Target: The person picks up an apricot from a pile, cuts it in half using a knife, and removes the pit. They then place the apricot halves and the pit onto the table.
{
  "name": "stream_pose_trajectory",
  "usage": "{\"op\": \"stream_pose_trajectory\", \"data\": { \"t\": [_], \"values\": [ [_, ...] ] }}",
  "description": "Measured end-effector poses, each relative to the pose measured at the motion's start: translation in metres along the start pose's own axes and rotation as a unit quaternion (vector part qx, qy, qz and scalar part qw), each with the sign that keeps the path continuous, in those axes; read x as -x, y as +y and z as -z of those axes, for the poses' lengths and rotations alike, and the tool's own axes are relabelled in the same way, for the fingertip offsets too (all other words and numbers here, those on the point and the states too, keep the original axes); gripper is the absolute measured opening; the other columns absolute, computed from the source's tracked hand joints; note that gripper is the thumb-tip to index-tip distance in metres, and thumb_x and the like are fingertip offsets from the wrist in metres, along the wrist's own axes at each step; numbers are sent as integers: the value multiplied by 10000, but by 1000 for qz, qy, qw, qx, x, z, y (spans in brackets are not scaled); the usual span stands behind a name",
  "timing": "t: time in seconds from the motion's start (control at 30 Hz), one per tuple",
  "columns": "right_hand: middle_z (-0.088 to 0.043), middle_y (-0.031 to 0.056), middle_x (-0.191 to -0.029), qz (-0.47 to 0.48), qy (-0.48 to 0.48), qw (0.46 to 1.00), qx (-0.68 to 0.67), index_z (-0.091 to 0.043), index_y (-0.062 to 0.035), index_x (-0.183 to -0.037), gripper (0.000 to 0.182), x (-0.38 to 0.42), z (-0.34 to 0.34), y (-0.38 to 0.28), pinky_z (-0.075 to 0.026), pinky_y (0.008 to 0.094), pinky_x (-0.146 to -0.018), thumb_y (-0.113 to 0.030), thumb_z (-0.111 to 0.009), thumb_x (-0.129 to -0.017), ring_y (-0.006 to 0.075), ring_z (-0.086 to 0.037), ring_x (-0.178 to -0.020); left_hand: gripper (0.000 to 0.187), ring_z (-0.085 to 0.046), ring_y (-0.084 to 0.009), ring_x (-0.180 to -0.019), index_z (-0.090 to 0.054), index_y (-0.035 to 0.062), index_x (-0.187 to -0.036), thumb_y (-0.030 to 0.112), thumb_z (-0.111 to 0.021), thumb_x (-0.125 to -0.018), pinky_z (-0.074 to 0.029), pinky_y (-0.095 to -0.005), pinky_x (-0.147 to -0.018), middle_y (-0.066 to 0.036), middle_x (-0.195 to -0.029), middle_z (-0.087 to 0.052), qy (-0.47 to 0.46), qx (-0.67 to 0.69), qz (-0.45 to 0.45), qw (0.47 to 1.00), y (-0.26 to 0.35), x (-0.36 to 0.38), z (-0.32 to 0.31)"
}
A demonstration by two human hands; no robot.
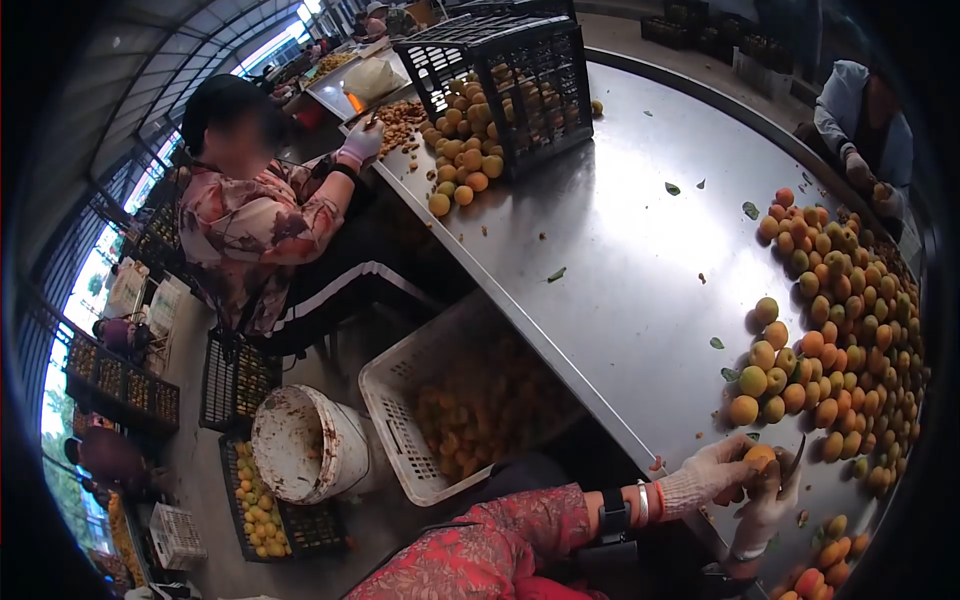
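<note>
Left hand: pale knit-cuffed glove (705, 477), below a red floral sleeve (530, 515) and a black wristwatch (613, 515); its fingertips are pressed against 1 round orange fruit (760, 456).
Right hand: pale glove (768, 510), fingers bent up around the same fruit; 1 slim, dark pointed blade (797, 457) rises beside the fingers. Its exact grip is too small to tell.
Held fruit: between the 2 hands, above the near edge of the smooth silver metal table (610, 230).
Fruit heap: many orange and yellow-green round fruits (850, 320) spread along the table's right side, with a smaller orange cluster (825, 570) nearer the bottom.
Tipped crate: black slatted plastic (560, 45), at the table's far end, yellow-orange fruits (465, 150) spilling from its open side; small brownish pieces (400, 125) lie beside them.
Below table: white perforated plastic basket (390, 420) holding orange pieces (465, 425); left of it, a stained white bucket (345, 450), then a black floor crate (315, 522) with yellow fruits (262, 515).
Co-workers: 1 in a floral shirt (260, 220) on the left, gloved hands raised; 1 in a light blue coat (845, 100) across the table.
Leaves: several green leaves (750, 210) scattered on the metal.
</note>
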State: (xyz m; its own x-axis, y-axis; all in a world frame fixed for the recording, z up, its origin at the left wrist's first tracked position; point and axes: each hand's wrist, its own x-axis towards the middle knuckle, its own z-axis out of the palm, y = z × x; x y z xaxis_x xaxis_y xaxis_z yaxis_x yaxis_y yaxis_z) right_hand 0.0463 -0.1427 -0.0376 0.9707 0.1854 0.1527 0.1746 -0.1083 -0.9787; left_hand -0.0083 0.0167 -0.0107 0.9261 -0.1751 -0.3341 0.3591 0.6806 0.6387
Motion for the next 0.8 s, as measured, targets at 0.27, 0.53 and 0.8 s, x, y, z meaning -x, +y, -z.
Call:
{"op": "stream_pose_trajectory", "data": {
  "t": [0.27,0.53,0.8],
  "values": [
    [-605,66,-919,15,-33,999,30,-570,28,-1079,233,4,-6,-21,-467,235,-717,-183,-505,-1008,111,-561,-818,392,-565,-111,-935,-543,-15,-1209,249,-635,-934,-502,-261,-822,-67,-1047,-584,-23,72,7,997,-8,1,6],
    [-623,57,-867,-93,-48,993,-49,-574,17,-1050,252,-1,-3,-24,-454,218,-582,-220,-534,-977,95,-565,-707,352,-572,-93,-889,-597,54,-1177,288,-656,-920,-498,-240,-763,-8,-984,-604,-45,-103,-4,994,22,5,10],
    [-593,-2,-787,-46,-22,999,8,-609,30,-986,181,9,-16,-50,-436,220,-556,-116,-504,-962,58,-512,-660,236,-623,-126,-785,-631,-39,-1077,86,-622,-877,-516,-252,-722,-63,-925,-654,-7,-34,-34,999,18,9,2]
  ]
}}
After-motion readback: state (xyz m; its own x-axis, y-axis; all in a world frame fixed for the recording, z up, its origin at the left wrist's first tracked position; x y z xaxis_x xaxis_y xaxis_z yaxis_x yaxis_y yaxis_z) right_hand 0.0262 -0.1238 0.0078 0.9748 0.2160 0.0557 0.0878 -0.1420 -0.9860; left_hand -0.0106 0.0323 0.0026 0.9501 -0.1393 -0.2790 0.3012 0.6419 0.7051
